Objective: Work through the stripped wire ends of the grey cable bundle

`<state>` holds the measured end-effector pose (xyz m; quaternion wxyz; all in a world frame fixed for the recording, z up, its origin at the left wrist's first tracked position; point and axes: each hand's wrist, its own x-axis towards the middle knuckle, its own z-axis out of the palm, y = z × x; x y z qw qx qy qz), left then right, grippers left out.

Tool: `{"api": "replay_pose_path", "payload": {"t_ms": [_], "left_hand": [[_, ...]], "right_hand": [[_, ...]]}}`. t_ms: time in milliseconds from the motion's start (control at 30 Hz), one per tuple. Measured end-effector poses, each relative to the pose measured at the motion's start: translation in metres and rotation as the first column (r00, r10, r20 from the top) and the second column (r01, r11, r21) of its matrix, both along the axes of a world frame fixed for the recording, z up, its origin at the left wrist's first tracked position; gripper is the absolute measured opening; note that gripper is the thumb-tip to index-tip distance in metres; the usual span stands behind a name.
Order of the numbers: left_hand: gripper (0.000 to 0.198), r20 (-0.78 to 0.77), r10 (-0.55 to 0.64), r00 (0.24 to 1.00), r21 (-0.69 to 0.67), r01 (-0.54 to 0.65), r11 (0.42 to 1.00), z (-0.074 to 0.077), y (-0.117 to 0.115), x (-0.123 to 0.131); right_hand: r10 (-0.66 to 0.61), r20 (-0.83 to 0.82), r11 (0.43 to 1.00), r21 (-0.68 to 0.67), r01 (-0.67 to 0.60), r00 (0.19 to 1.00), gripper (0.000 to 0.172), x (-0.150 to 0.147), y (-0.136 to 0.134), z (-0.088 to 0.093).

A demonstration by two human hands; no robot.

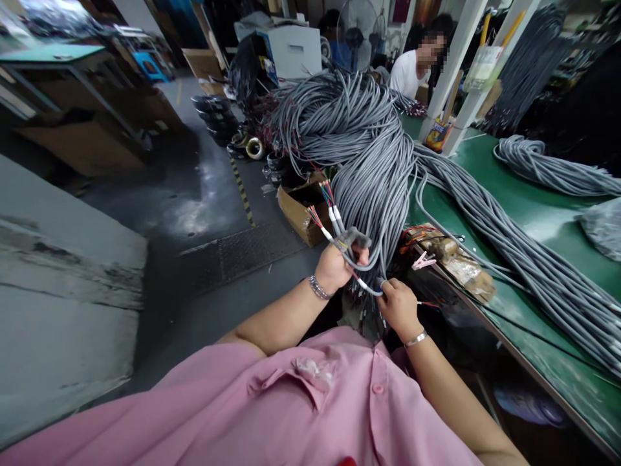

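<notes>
Cables (pixel 338 225) gripped below their wires (pixel 327 193) by our left hand (pixel 336 264), seemingly keeping the tips free; our right hand (pixel 398 307) pinches another beside the bench (pixel 538 217) edge.

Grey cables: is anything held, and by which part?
The left hand grips several grey cables just behind their white-banded ends. The right hand touches a cable; whether it grips is unclear.

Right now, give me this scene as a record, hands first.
Left hand: grips grey cables, coloured wire ends exposed
Right hand: holds a grey cable
Cable pile: grey, beside an open cardboard box
Benchtop: green, bearing a long cable bundle; pink clothespin near edge
Background: person in white top; fan
</notes>
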<state>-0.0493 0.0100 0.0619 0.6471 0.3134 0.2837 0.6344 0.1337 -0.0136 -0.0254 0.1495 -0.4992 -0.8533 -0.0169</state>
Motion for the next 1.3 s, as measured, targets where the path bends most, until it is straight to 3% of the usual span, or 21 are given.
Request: {"api": "replay_pose_path", "payload": {"t_ms": [133, 233, 333, 433, 600, 767, 933, 1000, 1133, 1233, 1300], "left_hand": [[0.043, -0.034, 0.075, 0.997, 0.01, -0.075, 0.997, 0.009, 0.003, -0.021], [0.044, -0.07, 0.068, 0.995, 0.028, -0.066, 0.997, 0.005, 0.001, -0.022], [0.033, -0.153, 0.008, 0.988, 0.078, 0.004, 0.997, -0.007, -0.006, -0.007], [0.034, -0.332, -0.113, 0.937, 0.09, 0.151, 0.984, -0.017, -0.014, 0.017], [0.033, -0.481, -0.214, 0.85, 0.146, 0.318, 0.937, -0.021, -0.018, 0.041], [0.035, -0.507, -0.224, 0.833, 0.134, 0.333, 0.933, -0.026, -0.014, 0.044], [0.027, -0.658, -0.144, 0.739, 0.134, 0.303, 0.944, -0.025, -0.013, 0.044], [0.024, -0.698, -0.127, 0.705, 0.138, 0.306, 0.942, -0.023, -0.014, 0.042], [0.021, -0.714, -0.162, 0.681, 0.096, 0.324, 0.941, -0.022, -0.013, 0.04], [0.016, -0.69, -0.208, 0.693, 0.06, 0.341, 0.938, -0.028, -0.011, 0.042], [0.017, -0.685, -0.227, 0.693, 0.042, 0.348, 0.936, -0.031, -0.009, 0.042]], "right_hand": [[0.039, -0.119, 0.997, -0.061, -0.047, 0.992, 0.015, 0.014, -0.004, -0.01], [0.092, -0.312, 0.986, -0.103, -0.13, 0.946, 0.022, 0.021, -0.008, -0.017], [0.127, -0.5, 0.965, -0.138, -0.224, 0.857, 0.031, 0.024, -0.011, -0.017], [0.094, -0.604, 0.956, -0.168, -0.241, 0.792, 0.026, 0.022, -0.011, -0.012], [0.046, -0.614, 0.954, -0.208, -0.218, 0.788, 0.027, 0.019, -0.006, -0.007], [0.005, -0.61, 0.95, -0.245, -0.195, 0.792, 0.019, 0.017, -0.004, -0.009], [-0.017, -0.661, 0.911, -0.319, -0.26, 0.75, 0.013, 0.021, -0.01, -0.001], [-0.12, -0.758, 0.899, -0.357, -0.253, 0.641, 0.016, 0.026, -0.013, 0.005], [-0.372, -0.891, 0.86, -0.436, -0.263, 0.262, 0.027, 0.033, -0.015, 0.024], [-0.425, -0.896, 0.84, -0.443, -0.313, 0.128, 0.031, 0.029, -0.012, 0.037], [-0.436, -0.896, 0.845, -0.441, -0.304, 0.088, 0.028, 0.025, -0.01, 0.041]]}}
